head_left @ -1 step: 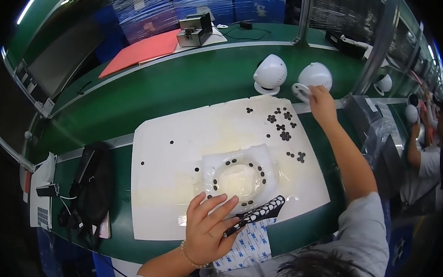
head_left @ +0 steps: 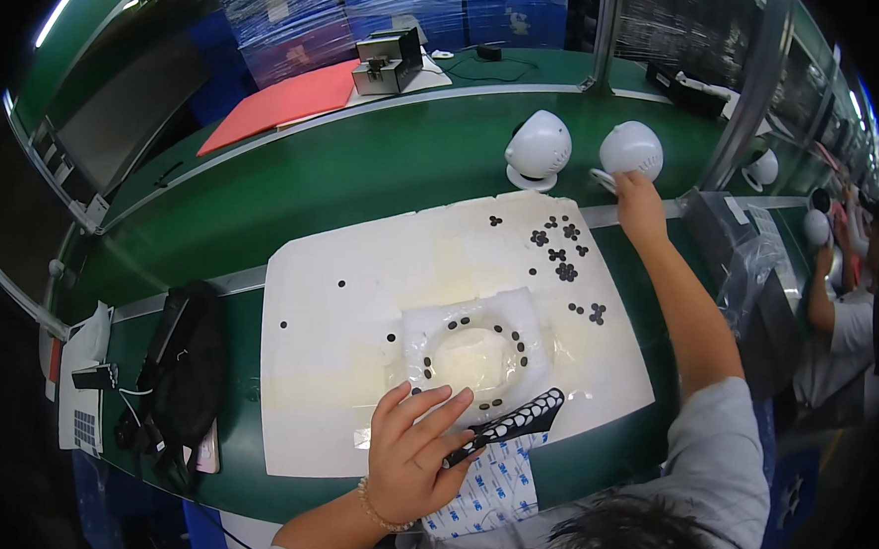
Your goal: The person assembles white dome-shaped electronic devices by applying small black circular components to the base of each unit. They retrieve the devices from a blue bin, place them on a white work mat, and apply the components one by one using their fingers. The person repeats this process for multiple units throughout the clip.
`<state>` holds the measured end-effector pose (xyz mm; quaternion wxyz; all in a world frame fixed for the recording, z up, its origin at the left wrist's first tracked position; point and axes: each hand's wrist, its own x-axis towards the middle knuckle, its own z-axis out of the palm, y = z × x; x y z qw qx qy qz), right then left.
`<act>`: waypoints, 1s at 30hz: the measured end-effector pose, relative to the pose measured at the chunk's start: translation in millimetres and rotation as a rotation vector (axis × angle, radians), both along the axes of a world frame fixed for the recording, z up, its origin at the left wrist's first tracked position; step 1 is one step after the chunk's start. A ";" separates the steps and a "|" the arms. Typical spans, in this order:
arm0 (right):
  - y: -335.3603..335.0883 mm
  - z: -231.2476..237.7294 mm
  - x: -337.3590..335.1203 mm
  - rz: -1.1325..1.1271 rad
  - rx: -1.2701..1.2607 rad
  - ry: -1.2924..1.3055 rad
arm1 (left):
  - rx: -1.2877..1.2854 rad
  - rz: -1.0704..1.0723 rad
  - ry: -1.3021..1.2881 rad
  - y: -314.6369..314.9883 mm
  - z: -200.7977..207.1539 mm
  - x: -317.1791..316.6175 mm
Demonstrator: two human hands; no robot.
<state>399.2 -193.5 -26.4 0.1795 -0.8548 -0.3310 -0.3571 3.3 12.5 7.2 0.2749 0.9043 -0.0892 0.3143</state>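
Note:
My left hand (head_left: 415, 457) lies near the front edge of a white foam sheet (head_left: 349, 290), fingers spread over one end of a black perforated strip (head_left: 521, 418) that it holds. Under the strip lies a white sheet with blue print (head_left: 493, 491). Just beyond is a white ring-shaped foam piece (head_left: 475, 356) with small black pads around it. More black pads (head_left: 560, 251) are scattered at the sheet's far right. My right hand (head_left: 640, 204) is stretched far out and grips the base of a white dome-shaped device (head_left: 633, 147). A second white dome (head_left: 539, 146) stands to its left.
A black bag (head_left: 180, 380) and a white device (head_left: 80, 395) lie at the left on the green bench (head_left: 365, 171). At the back are a red folder (head_left: 280, 102) and a small grey machine (head_left: 386, 63). A clear plastic bag (head_left: 748, 261) and another person (head_left: 841, 296) are at the right.

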 end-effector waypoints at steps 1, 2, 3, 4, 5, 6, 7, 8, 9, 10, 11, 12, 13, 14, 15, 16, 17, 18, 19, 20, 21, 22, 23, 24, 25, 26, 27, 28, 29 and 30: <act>-16.7 -11.3 22.1 -0.046 -0.057 -0.048 | -0.021 -0.024 -0.014 1.3 -1.2 3.6; -13.5 -12.0 27.7 -0.072 -0.104 -0.089 | -0.032 -0.026 -0.019 3.3 -0.9 4.3; -10.6 -13.0 32.8 -0.188 -0.192 0.086 | -0.037 -0.030 -0.020 4.7 -0.5 4.9; 3.2 -8.7 26.5 -0.294 -0.283 0.272 | -0.043 -0.026 -0.011 5.9 -1.1 3.8; 15.5 -2.9 18.3 -0.405 -0.375 0.456 | -0.050 -0.028 -0.004 6.6 -1.0 2.3; 27.6 0.7 9.3 -0.335 -0.399 0.444 | -0.063 -0.034 0.002 6.5 -1.7 0.9; 40.6 3.9 -0.8 -0.268 -0.422 0.430 | -0.078 -0.043 0.007 6.2 -3.0 -0.2; 47.4 6.6 -7.1 -0.208 -0.443 0.413 | -0.092 -0.058 0.008 5.3 -3.4 1.4; 55.6 -9.8 -0.6 0.012 -0.325 0.330 | -0.103 -0.061 0.009 4.8 -2.1 3.4; 65.0 -31.4 7.1 0.229 -0.208 0.245 | -0.115 -0.065 0.012 4.1 -0.6 4.3; 78.4 -39.8 1.1 0.175 -0.188 0.186 | -0.128 -0.067 0.020 4.1 -0.1 4.4; 96.6 -46.0 -6.7 0.132 -0.161 0.130 | -0.127 -0.051 0.036 5.0 -0.1 3.7; 109.6 -44.9 -7.2 0.097 -0.136 0.161 | -0.126 -0.037 0.047 5.9 0.4 3.3; 113.7 -37.4 -2.4 0.045 -0.117 0.185 | -0.132 -0.039 0.052 5.2 1.1 4.9; 115.7 -30.5 1.9 -0.005 -0.098 0.210 | -0.147 -0.058 0.042 4.3 1.2 5.6; 119.6 -22.8 2.4 -0.019 -0.074 0.227 | -0.161 -0.067 0.033 3.6 0.7 4.5; 121.2 -14.5 2.6 -0.033 -0.050 0.243 | -0.176 -0.078 0.024 2.9 0.2 4.1; 119.2 -6.4 0.9 -0.048 -0.026 0.260 | -0.191 -0.097 0.017 2.1 -0.1 4.9; 118.8 0.4 -4.1 0.056 0.049 0.297 | -0.209 -0.107 0.012 2.3 -2.0 4.0; 117.2 10.3 -10.1 0.163 0.127 0.334 | -0.224 -0.115 0.007 1.3 -3.2 3.5; 114.3 22.2 -16.9 0.267 0.204 0.372 | -0.274 -0.140 0.006 -0.8 -4.9 3.7; 112.5 36.6 -34.6 0.359 0.251 0.514 | -0.325 -0.156 0.006 -3.1 -7.1 3.0; 108.1 53.2 -63.2 0.452 0.295 0.658 | -0.376 -0.171 0.004 -4.2 -8.2 1.3; 106.0 65.9 -91.3 0.554 0.338 0.807 | -0.340 -0.174 0.001 -3.7 -7.0 -1.4; 98.5 77.5 -116.4 0.631 0.447 0.937 | -0.312 -0.191 -0.001 -3.9 -3.8 -1.6; 91.3 84.2 -138.8 0.705 0.562 1.071 | -0.281 -0.209 0.002 -4.0 -1.8 -2.7; 84.4 88.8 -155.8 0.803 0.590 1.203 | -0.268 -0.207 0.003 -3.9 -0.8 -4.9; 80.8 87.7 -169.3 0.909 0.618 1.338 | -0.251 -0.198 0.006 -3.0 -0.3 -8.4; 74.2 83.3 -179.9 0.894 0.574 1.408 | -0.240 -0.214 0.004 -3.0 -0.7 -7.3; 69.8 78.7 -189.8 0.880 0.529 1.480 | -0.242 -0.210 0.002 -3.6 -1.4 -6.6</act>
